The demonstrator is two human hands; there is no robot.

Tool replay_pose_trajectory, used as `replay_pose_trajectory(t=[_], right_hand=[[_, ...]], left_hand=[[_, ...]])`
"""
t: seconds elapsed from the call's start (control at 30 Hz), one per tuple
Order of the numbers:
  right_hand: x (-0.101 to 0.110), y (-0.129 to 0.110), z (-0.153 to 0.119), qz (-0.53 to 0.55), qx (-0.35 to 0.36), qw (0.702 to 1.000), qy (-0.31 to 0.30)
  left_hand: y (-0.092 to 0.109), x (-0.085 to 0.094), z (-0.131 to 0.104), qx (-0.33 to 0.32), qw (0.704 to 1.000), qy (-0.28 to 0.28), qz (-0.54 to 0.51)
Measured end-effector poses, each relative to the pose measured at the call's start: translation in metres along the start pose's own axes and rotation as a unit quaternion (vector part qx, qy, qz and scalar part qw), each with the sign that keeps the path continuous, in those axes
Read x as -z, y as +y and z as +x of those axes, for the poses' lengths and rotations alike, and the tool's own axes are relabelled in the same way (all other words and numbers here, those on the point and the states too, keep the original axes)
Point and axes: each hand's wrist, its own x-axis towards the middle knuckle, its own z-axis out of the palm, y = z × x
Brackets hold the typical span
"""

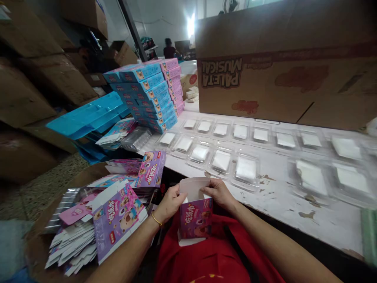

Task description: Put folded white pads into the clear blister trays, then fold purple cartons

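Between my two hands is a purple printed carton [196, 218], upright over my lap, its top end open with a white flap standing up. My left hand [170, 202] grips the carton's upper left edge, thumb at the rim. At the upper right edge, my right hand [220, 193] pinches the rim with thumb and fingers. The carton's lower end shows a white flap against my red clothing. To the left, flat purple cartons [118, 220] lie piled in a large brown box [38, 236], with another purple carton [151, 169] on top nearer the table.
Clear plastic trays holding white packets [246, 168] stand in rows on the white table [273, 196]. Blue and pink boxes [150, 92] are stacked at the back left. A large cardboard box [273, 74] stands along the far side. Blue plastic [91, 112] hangs left of the stack.
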Motion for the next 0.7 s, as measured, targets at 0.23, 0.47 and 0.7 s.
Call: replay_pose_trajectory(t=[0.23,0.47,0.7], right_hand=[[0.018,-0.015,-0.005,-0.130,-0.026,0.990,-0.051],[0.034,-0.006,-0.008,-0.208,0.082,0.971,-0.084],[0.041,0.026,-0.034,-0.367,0.172,0.914,-0.037]], left_hand=[[0.006,0.003,0.008,-0.122,0.972,-0.006,0.200],[0.008,-0.011,0.009,-0.159,0.952,-0.014,0.259],[-0.004,-0.020,0.005,-0.201,0.915,-0.089,0.338]])
